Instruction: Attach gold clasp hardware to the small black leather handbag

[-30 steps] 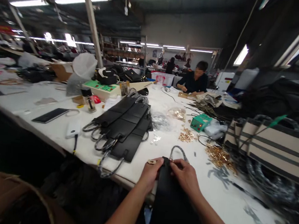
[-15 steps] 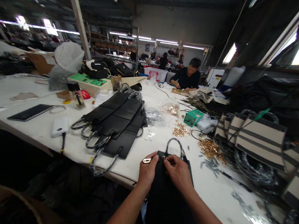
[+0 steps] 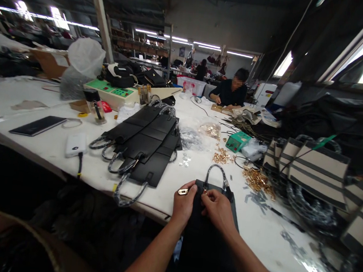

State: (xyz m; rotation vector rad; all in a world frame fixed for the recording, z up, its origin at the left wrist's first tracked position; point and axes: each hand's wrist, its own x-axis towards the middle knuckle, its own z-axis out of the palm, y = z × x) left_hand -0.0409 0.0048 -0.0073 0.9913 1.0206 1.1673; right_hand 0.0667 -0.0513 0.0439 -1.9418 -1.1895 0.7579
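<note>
Compared with a second ago, the black bag has shifted so that more of its right edge shows past the right hand, while both hands have stayed at its top edge, close together but apart. Thumb against the bag's upper left corner, the left hand is clamped there and also keeps a gold fitting in its curled fingers. On the right hand, thumb and forefinger pinch a small metal piece, too small to make out, at the foot of the bag's loop handle, which arches up just beyond the hands. The bag lies between the forearms, over the near edge of the desk. Left of the hands, overlapping black bags lie in a stack; farther left are a white device with a dark cable and a dark flat tablet. To the right of the hands are scattered grey strips, a heap of gold pieces and, farther out, striped bags. Ahead of the hands come a smaller gold heap, crumpled clear plastic and a green box. Well beyond, a co-worker in dark clothes bends over the desk's far end.
</note>
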